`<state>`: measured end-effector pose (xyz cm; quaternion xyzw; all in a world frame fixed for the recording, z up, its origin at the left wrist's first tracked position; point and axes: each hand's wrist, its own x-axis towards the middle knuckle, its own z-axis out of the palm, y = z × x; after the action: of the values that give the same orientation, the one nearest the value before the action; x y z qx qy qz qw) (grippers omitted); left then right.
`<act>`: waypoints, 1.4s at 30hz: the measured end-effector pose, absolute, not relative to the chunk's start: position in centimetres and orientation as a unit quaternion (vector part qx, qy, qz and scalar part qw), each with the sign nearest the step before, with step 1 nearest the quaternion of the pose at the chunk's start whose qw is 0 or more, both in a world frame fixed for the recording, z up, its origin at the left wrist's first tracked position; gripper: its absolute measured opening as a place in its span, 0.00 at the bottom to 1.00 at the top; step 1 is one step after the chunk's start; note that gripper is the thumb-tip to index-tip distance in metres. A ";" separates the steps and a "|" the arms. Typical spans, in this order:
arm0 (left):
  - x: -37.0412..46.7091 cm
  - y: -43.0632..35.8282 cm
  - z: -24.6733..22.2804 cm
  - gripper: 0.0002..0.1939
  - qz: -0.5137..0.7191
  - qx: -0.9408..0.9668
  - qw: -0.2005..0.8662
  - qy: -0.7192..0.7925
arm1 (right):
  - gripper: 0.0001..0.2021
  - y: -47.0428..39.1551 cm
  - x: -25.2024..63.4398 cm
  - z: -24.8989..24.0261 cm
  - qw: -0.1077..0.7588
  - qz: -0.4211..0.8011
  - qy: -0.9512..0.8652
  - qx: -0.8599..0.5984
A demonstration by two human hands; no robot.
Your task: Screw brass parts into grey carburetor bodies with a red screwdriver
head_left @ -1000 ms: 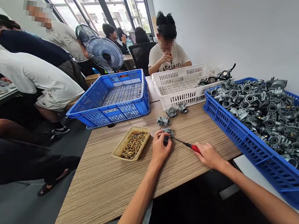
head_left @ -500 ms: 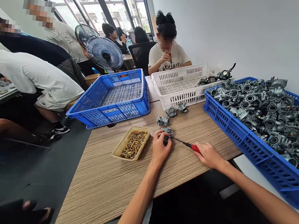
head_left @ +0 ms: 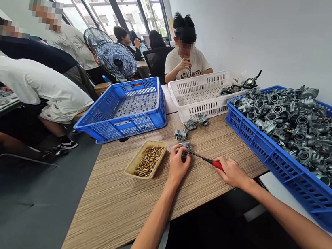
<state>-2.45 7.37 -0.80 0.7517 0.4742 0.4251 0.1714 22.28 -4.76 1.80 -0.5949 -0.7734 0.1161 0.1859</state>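
My left hand [head_left: 179,162] is closed around a grey metal carburetor [head_left: 186,145] and steadies it on the wood-grain table. In my right hand [head_left: 233,173] is a screwdriver [head_left: 216,164] with a red handle and a dark shaft. Its shaft lies nearly level and points left, the tip reaching the side of the carburetor; the exact contact spot is hidden by my left fingers. Just left of that hand sits a cream tray [head_left: 128,168] of small brass-coloured parts [head_left: 148,162]. Another carburetor [head_left: 181,134] lies just beyond the held one.
A blue crate [head_left: 251,138] heaped with carburetors stands at the right. Farther back are a white crate [head_left: 191,115] and another blue crate [head_left: 123,126]. Loose carburetors [head_left: 196,122] lie beside the white crate. A person [head_left: 186,60] sits across the table; fans [head_left: 116,59] stand behind.
My hands, the carburetor and the screwdriver hold nearly the same position. At the left, people in the background have shifted slightly, and a leg near the floor has moved out of view.
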 end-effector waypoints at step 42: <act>-2.4 7.4 -0.7 0.08 0.429 0.750 0.187 0.466 | 0.09 -4.7 22.5 1.2 0.214 0.096 -0.772 -0.591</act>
<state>-2.42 7.38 -0.65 0.7505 0.4663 0.4293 0.1874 22.52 -4.67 1.22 -0.5906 -0.7722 0.0957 0.2141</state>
